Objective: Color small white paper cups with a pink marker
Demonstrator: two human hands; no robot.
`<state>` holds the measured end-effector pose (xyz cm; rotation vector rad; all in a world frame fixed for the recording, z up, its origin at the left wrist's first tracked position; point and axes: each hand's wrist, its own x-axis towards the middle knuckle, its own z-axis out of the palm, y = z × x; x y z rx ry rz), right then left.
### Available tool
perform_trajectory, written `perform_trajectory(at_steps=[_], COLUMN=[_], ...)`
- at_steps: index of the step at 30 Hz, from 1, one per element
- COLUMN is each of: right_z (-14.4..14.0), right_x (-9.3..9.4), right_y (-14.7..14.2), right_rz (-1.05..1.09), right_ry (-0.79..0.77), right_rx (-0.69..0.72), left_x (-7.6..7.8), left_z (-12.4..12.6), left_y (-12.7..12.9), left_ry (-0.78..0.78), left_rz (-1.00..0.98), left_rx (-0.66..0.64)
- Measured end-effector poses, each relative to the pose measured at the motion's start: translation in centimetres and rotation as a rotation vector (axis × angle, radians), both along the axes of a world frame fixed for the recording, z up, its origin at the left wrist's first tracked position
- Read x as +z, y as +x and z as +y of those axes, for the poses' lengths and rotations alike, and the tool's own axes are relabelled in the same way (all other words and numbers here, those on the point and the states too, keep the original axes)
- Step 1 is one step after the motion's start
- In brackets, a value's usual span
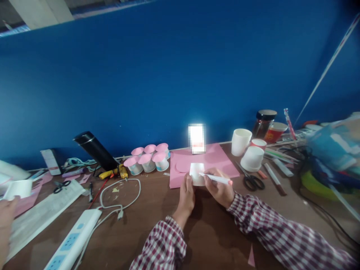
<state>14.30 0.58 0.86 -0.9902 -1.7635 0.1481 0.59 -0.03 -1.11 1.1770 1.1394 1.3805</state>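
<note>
My left hand [187,194] rests on the brown table and presses against the left side of an upturned white paper cup [197,173] standing on a pink paper sheet [219,159]. My right hand [218,186] grips a white pen [216,179] with a pink end, its tip touching the cup's right side. A pink paper circle [182,165] lies on the sheet just left of the cup.
Several pink-topped cups [147,157] stand at the back left, white cups [247,148] and scissors [250,179] to the right. A power strip [74,240] and cable lie front left. Another person's hand [7,215] shows at the left edge. A blue wall stands behind.
</note>
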Motion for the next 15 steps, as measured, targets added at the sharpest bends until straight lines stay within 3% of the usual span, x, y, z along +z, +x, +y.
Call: perform_trajectory(at_steps=[5, 10, 15], right_z=[0.1, 0.7, 1.3], right_x=[-0.1, -0.2, -0.7], right_y=[0.0, 0.0, -0.3], right_rz=[0.148, 0.387, 0.412], right_ry=[-0.044, -0.141, -0.252], right_rx=[-0.005, 0.007, 0.091], left_x=[-0.7, -0.6, -0.2], left_z=[0.1, 0.2, 0.7], left_y=[-0.2, -0.1, 0.2], left_ry=[-0.048, -0.079, -0.117], left_rz=[-0.079, -0.372, -0.6], left_rx=[0.044, 0.0, -0.048])
